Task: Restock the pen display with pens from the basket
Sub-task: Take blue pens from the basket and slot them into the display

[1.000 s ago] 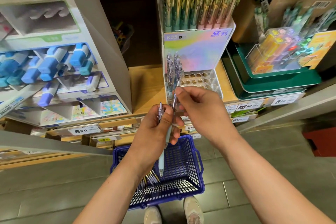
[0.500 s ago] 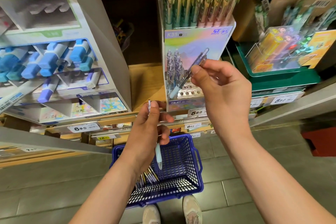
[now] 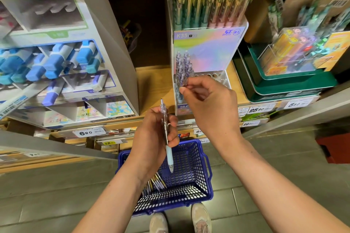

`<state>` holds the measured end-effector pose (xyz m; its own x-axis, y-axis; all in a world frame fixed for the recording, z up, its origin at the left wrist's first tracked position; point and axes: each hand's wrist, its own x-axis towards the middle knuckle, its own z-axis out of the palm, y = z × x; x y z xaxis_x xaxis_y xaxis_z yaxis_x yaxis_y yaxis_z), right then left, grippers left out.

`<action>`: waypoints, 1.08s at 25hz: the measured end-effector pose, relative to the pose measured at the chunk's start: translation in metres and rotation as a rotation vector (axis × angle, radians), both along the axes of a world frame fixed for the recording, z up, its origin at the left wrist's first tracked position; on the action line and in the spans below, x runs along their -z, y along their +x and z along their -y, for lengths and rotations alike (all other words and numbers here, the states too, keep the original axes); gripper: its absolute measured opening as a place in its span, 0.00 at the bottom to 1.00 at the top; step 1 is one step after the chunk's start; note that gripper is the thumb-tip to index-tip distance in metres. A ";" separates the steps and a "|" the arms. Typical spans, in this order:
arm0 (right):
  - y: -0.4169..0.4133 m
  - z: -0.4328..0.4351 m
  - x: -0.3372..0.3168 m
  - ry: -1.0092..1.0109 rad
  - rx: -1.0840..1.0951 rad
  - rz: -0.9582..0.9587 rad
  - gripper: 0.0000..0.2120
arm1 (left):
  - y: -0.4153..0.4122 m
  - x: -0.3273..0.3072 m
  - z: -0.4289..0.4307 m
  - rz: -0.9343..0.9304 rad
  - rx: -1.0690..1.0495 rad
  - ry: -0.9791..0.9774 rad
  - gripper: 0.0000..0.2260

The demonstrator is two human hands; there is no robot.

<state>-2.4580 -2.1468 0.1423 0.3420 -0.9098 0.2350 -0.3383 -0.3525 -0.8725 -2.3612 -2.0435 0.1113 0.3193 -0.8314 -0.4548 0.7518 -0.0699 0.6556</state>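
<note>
**Another pen went down into the rack**

Half a second earlier our right hand [image 3: 210,104] had held its pen [image 3: 182,79] tilted before the pen display [image 3: 206,47]. Now the pen stood among the standing pens [image 3: 182,64], its top still pinched between thumb and forefinger. Our left hand [image 3: 151,138] gripped the next pen [image 3: 169,154] upright above the basket [image 3: 198,159], where more pens [image 3: 154,184] lay. With empty holes [image 3: 210,75] alongside, we judged the restocking far from finished.

"K35" on the pen display [image 3: 206,51]; "690" on a shelf price tag [image 3: 89,133]
</note>
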 end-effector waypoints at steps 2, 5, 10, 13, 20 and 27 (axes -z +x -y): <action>0.000 0.000 0.002 0.005 0.002 0.003 0.07 | 0.001 0.000 0.000 -0.019 -0.009 -0.032 0.05; -0.001 0.001 0.003 0.017 -0.006 -0.027 0.06 | 0.001 0.000 -0.002 0.015 -0.004 -0.071 0.06; -0.012 -0.008 0.003 0.211 -0.025 -0.049 0.02 | -0.002 -0.002 -0.004 0.176 0.038 -0.114 0.11; -0.023 -0.014 -0.001 0.535 -0.186 0.080 0.05 | -0.003 -0.003 -0.001 0.230 0.042 -0.110 0.08; -0.031 -0.004 -0.010 0.597 -0.204 0.210 0.05 | -0.007 -0.004 0.003 0.203 0.084 -0.097 0.09; -0.037 0.028 -0.032 0.196 0.038 0.369 0.04 | -0.002 0.004 -0.006 0.155 0.072 -0.010 0.08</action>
